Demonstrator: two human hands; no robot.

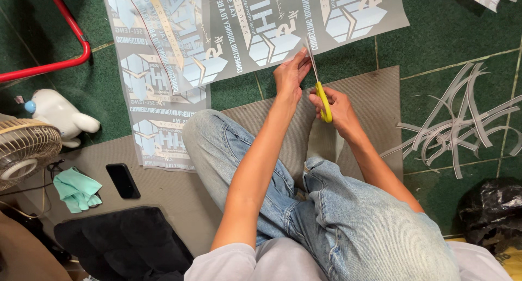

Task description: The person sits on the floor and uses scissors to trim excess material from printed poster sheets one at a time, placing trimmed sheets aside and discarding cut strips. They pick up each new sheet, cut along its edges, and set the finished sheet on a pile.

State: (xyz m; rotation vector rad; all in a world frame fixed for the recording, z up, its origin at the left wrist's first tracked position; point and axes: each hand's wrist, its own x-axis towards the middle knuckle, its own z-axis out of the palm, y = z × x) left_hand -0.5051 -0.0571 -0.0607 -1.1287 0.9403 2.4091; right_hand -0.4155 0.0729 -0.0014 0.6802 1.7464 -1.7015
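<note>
Head view: I sit on the floor in jeans, looking down at both my hands over a grey mat (370,91).
Right hand: my right hand (336,104) is closed through the yellow handles of the scissors (319,82), gripping them, blades pointing away from me.
Scissors: the blades reach the near edge of the printed grey sheet (261,25), right beside my left fingertips.
Left hand: my left hand (290,74) pinches the edge of that sheet, fingers closed on it.
Sheet: it lies flat on the green floor (446,36), beyond the mat, overlapping a second printed sheet (157,101) to my left.
Right side: cut grey strips (457,129) lie in a loose heap, with a black bag (492,207) nearer me.
Left side: a black phone (123,180), a mint cloth (77,188), a fan (24,148) and a white toy (60,113).
</note>
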